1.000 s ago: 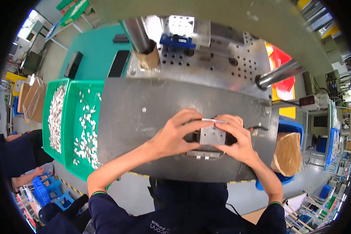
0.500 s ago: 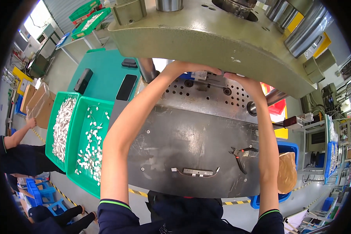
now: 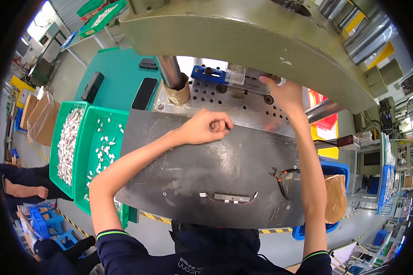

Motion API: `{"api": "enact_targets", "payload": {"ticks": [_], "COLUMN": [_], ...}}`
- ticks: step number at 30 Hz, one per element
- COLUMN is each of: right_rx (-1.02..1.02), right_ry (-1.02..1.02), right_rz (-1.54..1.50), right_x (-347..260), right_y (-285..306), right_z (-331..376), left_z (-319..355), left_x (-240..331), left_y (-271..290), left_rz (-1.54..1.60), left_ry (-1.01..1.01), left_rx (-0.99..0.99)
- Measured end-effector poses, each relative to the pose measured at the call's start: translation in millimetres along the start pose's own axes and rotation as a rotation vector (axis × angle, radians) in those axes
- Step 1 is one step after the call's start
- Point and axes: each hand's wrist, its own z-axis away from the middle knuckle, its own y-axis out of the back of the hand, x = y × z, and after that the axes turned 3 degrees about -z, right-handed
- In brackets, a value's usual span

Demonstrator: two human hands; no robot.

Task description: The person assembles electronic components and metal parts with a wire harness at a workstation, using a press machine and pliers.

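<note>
My left hand (image 3: 205, 127) is over the far edge of the dark work plate (image 3: 170, 169). Its fingers are curled closed, with a small dark bit at the fingertips that I cannot make out. Under the heavy olive press beam (image 3: 243, 43), my right hand (image 3: 287, 96) reaches to the fixture on the perforated metal bed (image 3: 206, 97). Its thumb points left, and the beam hides most of its fingers. A blue clamp block (image 3: 209, 74) and a clear block (image 3: 236, 74) sit left of it. Nearer me lies a slim metal bar with wired white connectors (image 3: 232, 198).
Red-and-black cutting pliers (image 3: 282, 182) lie at the plate's right. Green trays (image 3: 89, 151) of white connectors stand left, before a phone (image 3: 146, 94) on a green table (image 3: 117, 75). Press posts (image 3: 170, 71) flank the bed. Another person's hand (image 3: 42, 191) is at far left.
My left hand has come back from the fixture toward me and curled closed. My right hand remains under the beam. The blue clamp is now more exposed.
</note>
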Motion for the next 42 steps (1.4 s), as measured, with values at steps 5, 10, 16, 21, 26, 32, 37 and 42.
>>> {"api": "enact_targets", "payload": {"ticks": [5, 10, 16, 21, 26, 32, 37, 42], "right_rx": [0.102, -0.053, 0.071, 0.107, 0.107, -0.071, -0.072, -0.123], "right_ry": [0.087, 0.083, 0.177, 0.256, 0.238, 0.109, 0.182, 0.181], "right_rz": [0.157, 0.153, -0.126, 0.101, 0.192, 0.174, 0.260, 0.128], "right_x": [-4, 51, 96, 104, 66, 144, 147, 132], "right_y": [-3, -5, -17, -1, -23, 15, -10, 12], "right_z": [-1, -53, -79, -88, -80, -126, -137, -102], "left_z": [-4, -4, 0, -8, 5, -10, -17, -12], "left_x": [0, 3, -4, -5, -13, -22, -15, -23], "left_y": [-10, -9, -12, -25, -21, -26, -31, -43], "left_rz": [-0.124, -0.142, -0.244, -0.257, -0.267, -0.322, -0.400, -0.269], "left_ry": [-0.013, -0.003, -0.091, -0.160, -0.143, -0.184, -0.171, -0.282], "left_rx": [0.021, 0.040, 0.064, 0.156, 0.179, 0.230, 0.183, 0.175]}}
